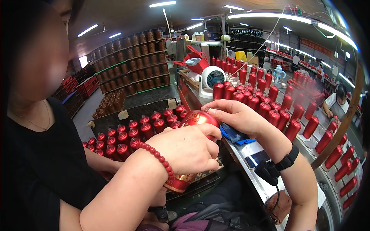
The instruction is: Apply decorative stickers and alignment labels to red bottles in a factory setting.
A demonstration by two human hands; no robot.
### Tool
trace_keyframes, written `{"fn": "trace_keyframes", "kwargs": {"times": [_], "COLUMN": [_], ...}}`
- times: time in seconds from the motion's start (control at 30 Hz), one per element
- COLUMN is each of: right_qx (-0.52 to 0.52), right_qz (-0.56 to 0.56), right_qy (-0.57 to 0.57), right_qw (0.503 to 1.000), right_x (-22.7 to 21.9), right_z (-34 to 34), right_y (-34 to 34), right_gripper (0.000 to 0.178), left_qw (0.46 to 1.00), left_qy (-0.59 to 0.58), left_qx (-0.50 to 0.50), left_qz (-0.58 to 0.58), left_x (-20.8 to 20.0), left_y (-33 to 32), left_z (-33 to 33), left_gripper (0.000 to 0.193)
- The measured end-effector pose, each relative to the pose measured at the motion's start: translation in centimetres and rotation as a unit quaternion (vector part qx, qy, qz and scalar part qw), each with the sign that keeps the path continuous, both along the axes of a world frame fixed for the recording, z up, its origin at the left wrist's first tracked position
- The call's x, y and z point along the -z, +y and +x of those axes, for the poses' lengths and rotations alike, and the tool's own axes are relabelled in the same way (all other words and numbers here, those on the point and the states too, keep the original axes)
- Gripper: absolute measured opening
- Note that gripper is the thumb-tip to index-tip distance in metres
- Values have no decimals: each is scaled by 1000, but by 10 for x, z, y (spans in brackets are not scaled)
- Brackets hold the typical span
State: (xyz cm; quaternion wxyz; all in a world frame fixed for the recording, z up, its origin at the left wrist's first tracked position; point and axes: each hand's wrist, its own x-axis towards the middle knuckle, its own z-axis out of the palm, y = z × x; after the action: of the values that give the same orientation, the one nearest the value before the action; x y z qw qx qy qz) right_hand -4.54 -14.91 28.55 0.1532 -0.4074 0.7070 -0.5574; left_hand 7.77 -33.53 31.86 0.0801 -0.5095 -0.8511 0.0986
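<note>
A shiny red bottle (197, 118) with gold decoration lies tilted in front of me. My right hand (237, 117), with a black strapped device on its wrist, pinches the bottle at its neck. Of my left hand (158, 197) only a patch of skin shows low by the bottle's base, above another strapped device (162, 213); its fingers are hidden. Across the bottle reaches a co-worker's hand (185, 148) with a red bead bracelet, its fingers curled over the bottle's side. Under my right hand lies a blue and dark cloth (237, 135).
A co-worker in black (42, 154) stands close at my left. Red bottles (146, 131) fill a crate ahead; more red bottles (252, 102) stand on the right bench. A white fan (212, 81), a phone (257, 158) and a wooden post (341, 127) are there too. Racks of brown bottles (135, 61) rise behind.
</note>
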Motion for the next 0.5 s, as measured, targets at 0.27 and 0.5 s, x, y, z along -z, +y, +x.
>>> {"fn": "trace_keyframes", "kwargs": {"times": [0.27,0.5], "right_qx": [6,12], "right_qz": [9,-4], "right_qy": [10,-23], "right_qw": [1000,1000], "right_x": [4,9], "right_z": [-2,-5], "right_y": [-7,-10], "right_gripper": [33,36], "left_qw": [1000,999], "left_qy": [-22,-15], "left_qx": [-17,-26], "left_qz": [-1,-24], "left_x": [4,4], "left_y": [-4,-5], "left_z": [-6,-6], "left_gripper": [21,21]}}
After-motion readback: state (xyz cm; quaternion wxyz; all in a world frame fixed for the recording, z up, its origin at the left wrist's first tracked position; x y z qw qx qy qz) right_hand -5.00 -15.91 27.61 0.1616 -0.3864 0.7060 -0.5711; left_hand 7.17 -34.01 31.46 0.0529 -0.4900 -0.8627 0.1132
